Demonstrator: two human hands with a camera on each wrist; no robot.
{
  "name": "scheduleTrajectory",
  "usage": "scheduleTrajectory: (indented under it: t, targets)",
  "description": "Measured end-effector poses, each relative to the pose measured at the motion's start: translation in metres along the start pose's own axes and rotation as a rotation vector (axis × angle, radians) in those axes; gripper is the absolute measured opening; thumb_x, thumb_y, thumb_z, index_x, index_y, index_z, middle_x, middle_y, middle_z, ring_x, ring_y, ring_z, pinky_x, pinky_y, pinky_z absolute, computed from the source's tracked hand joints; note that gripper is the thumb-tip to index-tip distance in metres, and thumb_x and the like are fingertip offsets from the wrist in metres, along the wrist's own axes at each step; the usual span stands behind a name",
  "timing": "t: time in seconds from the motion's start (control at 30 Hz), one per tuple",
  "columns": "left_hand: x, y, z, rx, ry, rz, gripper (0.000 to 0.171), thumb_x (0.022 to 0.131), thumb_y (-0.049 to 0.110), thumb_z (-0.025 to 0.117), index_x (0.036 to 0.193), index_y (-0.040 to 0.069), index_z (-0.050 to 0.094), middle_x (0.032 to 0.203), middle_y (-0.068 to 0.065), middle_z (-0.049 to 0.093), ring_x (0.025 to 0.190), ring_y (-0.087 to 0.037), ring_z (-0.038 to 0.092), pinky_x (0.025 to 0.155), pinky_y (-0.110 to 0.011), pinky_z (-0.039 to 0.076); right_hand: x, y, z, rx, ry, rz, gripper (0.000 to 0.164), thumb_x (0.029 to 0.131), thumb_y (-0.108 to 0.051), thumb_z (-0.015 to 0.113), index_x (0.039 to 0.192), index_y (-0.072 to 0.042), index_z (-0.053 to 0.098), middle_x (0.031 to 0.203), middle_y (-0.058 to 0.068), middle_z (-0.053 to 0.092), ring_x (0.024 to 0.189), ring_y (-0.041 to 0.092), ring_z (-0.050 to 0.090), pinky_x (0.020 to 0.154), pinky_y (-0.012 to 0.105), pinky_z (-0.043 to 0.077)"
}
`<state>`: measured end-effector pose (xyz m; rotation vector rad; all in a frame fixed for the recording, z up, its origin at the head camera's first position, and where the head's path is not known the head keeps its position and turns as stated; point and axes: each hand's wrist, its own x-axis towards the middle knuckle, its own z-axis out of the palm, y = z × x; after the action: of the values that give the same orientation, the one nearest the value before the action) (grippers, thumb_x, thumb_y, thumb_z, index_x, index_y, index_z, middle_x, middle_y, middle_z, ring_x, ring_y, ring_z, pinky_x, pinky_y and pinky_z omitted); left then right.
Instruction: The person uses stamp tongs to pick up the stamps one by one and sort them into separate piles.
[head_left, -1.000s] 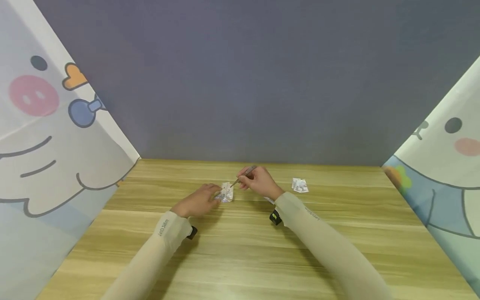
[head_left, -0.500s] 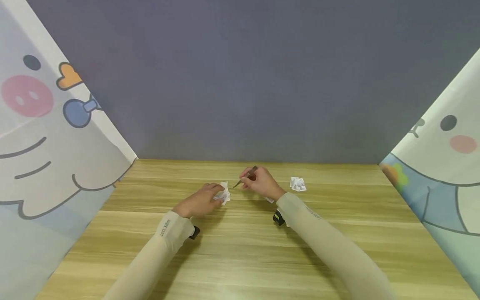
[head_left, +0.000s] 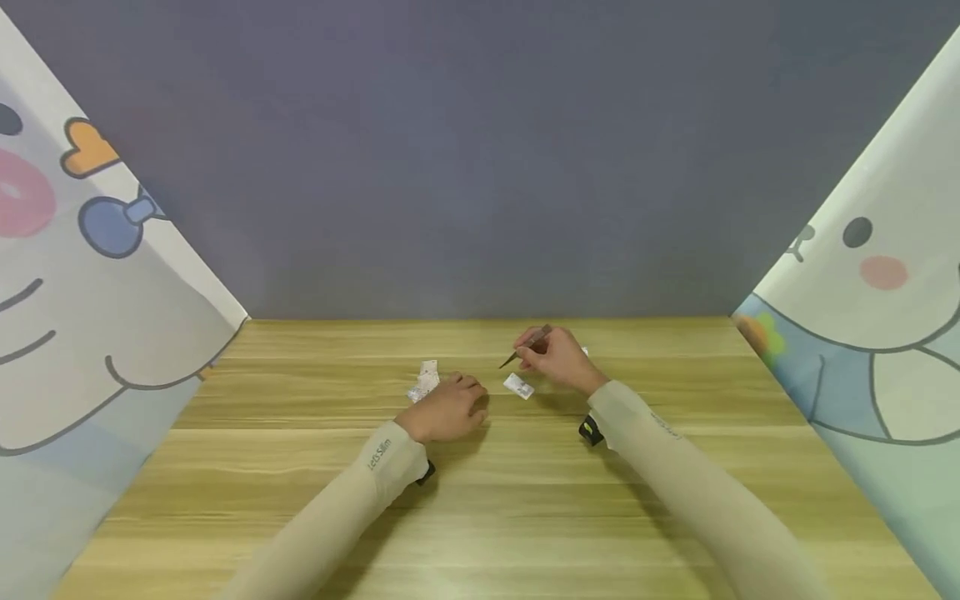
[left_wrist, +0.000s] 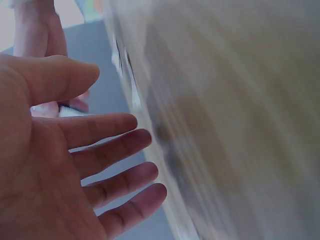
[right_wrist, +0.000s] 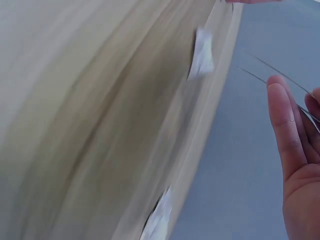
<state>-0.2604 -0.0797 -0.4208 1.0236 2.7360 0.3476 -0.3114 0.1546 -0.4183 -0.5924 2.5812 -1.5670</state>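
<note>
My right hand [head_left: 558, 360] pinches a pair of metal tweezers [head_left: 510, 360], tips pointing down and left above the table. In the right wrist view the two prongs of the tweezers [right_wrist: 280, 74] stand apart with nothing between them. A single small white printed packet [head_left: 518, 386] lies just below the tweezer tips. My left hand [head_left: 450, 408] hovers palm down, fingers spread and holding nothing, as its wrist view also shows. Beyond it, to the left, several similar packets [head_left: 428, 377] lie overlapping, partly hidden by that hand.
Behind my right hand, a corner of another packet group [head_left: 585, 352] shows; the rest is hidden. The wood-grain table [head_left: 480, 517] ends at a grey upright panel [head_left: 480, 167]. Cartoon-printed sheets [head_left: 172, 308] flank both sides.
My left hand has moved right, off the left packets, uncovering more of them. My right hand with the tweezers has shifted right, baring the single packet and now covering most of the right group.
</note>
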Motion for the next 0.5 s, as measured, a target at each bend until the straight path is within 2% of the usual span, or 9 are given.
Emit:
scheduleTrajectory:
  t: [0.1,0.2,0.33,0.4,0.5]
  targets:
    - [0.011,0.014,0.004,0.033,-0.039,0.010,0.048,0.098,0.032,0.049,0.138,0.005,0.048,0.137,-0.009,0.046,0.128,-0.028,0.038,0.105,-0.044,0.031,-0.006,0.006,-0.009,-0.002,0.018,-0.011,0.020,0.092,-0.011,0.062,0.102,0.007,0.065,0.094,0.023,0.065,0.076,0.037,0.066,0.068,0.046,0.055]
    - [0.019,0.023,0.007,0.050,-0.069,0.012,0.049,0.098,0.034,0.049,0.141,0.009,0.045,0.140,-0.006,0.043,0.130,-0.026,0.035,0.107,-0.046,0.029,-0.015,0.001,-0.015,0.007,0.031,-0.003,0.019,0.092,-0.006,0.061,0.101,0.010,0.064,0.097,0.025,0.064,0.078,0.042,0.065,0.070,0.050,0.054]
    - [0.026,0.028,0.012,0.062,-0.089,0.017,0.050,0.098,0.035,0.049,0.142,0.012,0.044,0.141,-0.004,0.042,0.128,-0.024,0.035,0.106,-0.046,0.029,-0.020,0.007,-0.021,0.022,0.045,0.021,0.019,0.092,-0.005,0.061,0.101,0.012,0.063,0.099,0.027,0.063,0.079,0.045,0.064,0.070,0.051,0.054]
    - [0.029,0.029,0.014,0.068,-0.091,0.021,0.049,0.098,0.035,0.049,0.142,0.012,0.045,0.140,-0.004,0.042,0.126,-0.023,0.036,0.105,-0.046,0.031,-0.019,0.019,-0.023,0.018,0.051,0.021,0.019,0.092,-0.008,0.062,0.100,0.009,0.064,0.096,0.027,0.063,0.077,0.043,0.065,0.069,0.050,0.055]
    - [0.031,0.030,0.016,0.081,-0.088,0.034,0.047,0.098,0.034,0.050,0.139,0.012,0.048,0.137,-0.003,0.044,0.123,-0.023,0.038,0.103,-0.047,0.032,-0.022,0.022,-0.025,-0.011,0.053,0.009,0.016,0.092,-0.010,0.063,0.097,0.005,0.066,0.093,0.026,0.064,0.075,0.039,0.065,0.067,0.048,0.055]
